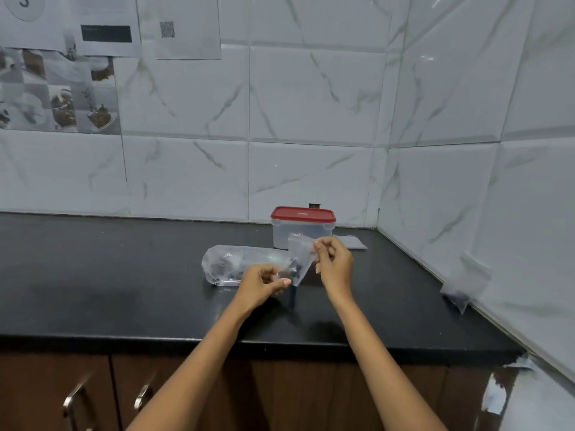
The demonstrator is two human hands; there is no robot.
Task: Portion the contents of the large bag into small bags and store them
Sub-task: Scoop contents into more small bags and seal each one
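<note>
At centre frame both hands, the left hand [264, 283] and right hand [333, 262], pinch a small bag [299, 256] above the black worktop [124, 275], the large bag [230, 265] lying behind.

Clear plastic on dark stone, glossy tile behind.
The small bag [299, 258] and large bag [236, 265] were thin, clear, crinkled plastic film. The container [292, 236] was cloudy plastic under a smooth red plastic lid [302, 214]. The countertop [109, 275] looked black and matt, the wall tiles [311, 94] glossy marble-patterned, the cabinet doors [46, 390] brown wood with shiny metal handles [72, 402].
</note>
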